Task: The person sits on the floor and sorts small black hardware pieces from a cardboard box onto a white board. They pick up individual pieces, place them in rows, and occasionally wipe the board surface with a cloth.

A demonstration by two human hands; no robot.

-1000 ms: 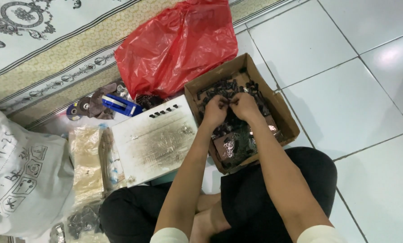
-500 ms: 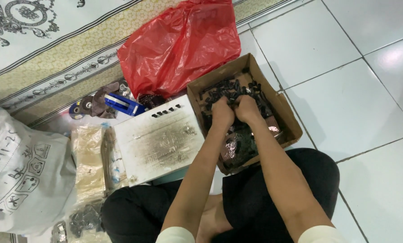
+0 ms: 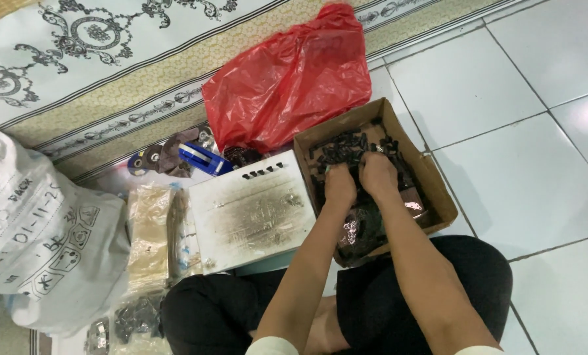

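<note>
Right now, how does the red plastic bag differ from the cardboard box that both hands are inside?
The red plastic bag is soft, crumpled and glossy; the cardboard box is stiff, brown and matt. The bag's contents are hidden, while the open-topped box shows many small black parts. The left hand and right hand reach into the box; neither touches the bag. The bag lies partly on the patterned mat, the box on the white tiles. Both rest on the floor.

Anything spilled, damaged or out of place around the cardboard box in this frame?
Nothing looks spilled. The cardboard box sits askew to the floor tiles, flaps open, with both the left hand and right hand down among small black parts. The white board beside it is smudged dark grey, with a few black parts along its top edge.
</note>
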